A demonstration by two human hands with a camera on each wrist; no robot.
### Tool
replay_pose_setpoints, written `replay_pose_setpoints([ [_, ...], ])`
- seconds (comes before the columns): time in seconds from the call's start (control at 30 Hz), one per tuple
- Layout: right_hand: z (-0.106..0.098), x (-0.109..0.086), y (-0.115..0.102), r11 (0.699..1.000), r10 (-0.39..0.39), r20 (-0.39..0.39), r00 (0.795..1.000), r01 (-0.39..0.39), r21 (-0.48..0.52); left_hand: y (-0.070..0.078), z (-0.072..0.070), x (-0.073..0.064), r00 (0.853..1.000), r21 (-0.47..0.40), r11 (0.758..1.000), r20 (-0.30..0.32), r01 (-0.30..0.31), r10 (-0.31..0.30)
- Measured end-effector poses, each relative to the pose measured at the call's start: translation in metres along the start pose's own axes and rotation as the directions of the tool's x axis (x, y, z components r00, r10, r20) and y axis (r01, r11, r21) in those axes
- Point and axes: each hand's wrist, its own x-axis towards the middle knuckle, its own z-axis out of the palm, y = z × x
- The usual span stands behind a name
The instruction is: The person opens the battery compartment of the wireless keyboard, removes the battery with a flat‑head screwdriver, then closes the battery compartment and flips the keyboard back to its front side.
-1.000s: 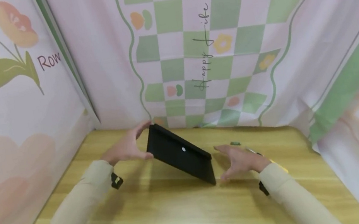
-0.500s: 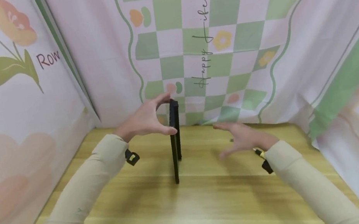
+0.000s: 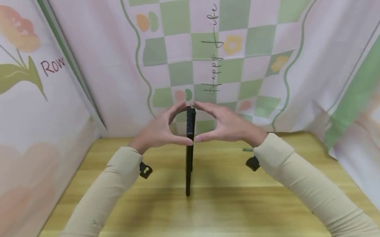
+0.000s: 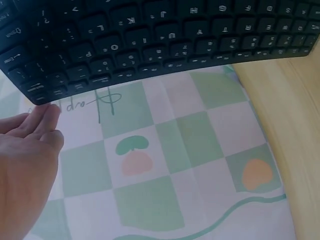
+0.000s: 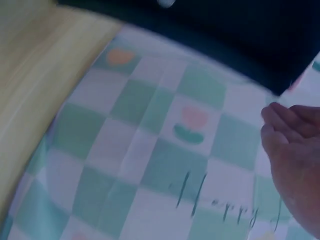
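A black keyboard [image 3: 190, 126] is tipped up on end, seen nearly edge-on in the head view. My left hand [image 3: 160, 132] grips its upper end, thumb on the near edge and fingers at the far one. From the other side my right hand [image 3: 231, 123] holds the same end, its thumb tip close to the left thumb. The keys face left, filling the top of the left wrist view above the left hand [image 4: 27, 160]. In the right wrist view the keyboard's plain dark back [image 5: 225, 35] shows, with the right hand's fingertips [image 5: 275, 117] right at its corner.
The wooden table [image 3: 148, 233] spreads beneath the keyboard. A small green item [image 3: 247, 149] lies beside the right cuff. A green-and-white checked curtain [image 3: 216, 48] hangs behind, and a floral curtain [image 3: 8, 122] borders the left side.
The left hand has swung the keyboard from a slant to upright on end, turning it edge-on. The right hand has come up and left from over the table to the keyboard's upper end.
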Motion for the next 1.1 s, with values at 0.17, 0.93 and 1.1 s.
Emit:
replay_pose_setpoints([
  [0.17,0.005,0.004,-0.005,0.999,0.007,-0.012,1.000,-0.007,-0.033,-0.007,0.004,-0.003,1.000,0.030,0.999,0.010,-0.012,0.012],
  [0.93,-0.010,-0.135,0.114,0.972,0.178,0.128,0.976,-0.155,-0.175,-0.129,0.104,-0.057,0.921,0.122,0.949,0.231,0.292,-0.313],
  [1.1,0.010,-0.160,0.138,0.960,0.228,0.103,0.968,-0.206,-0.192,-0.134,0.116,-0.051,0.922,0.155,0.941,0.206,0.301,-0.329],
])
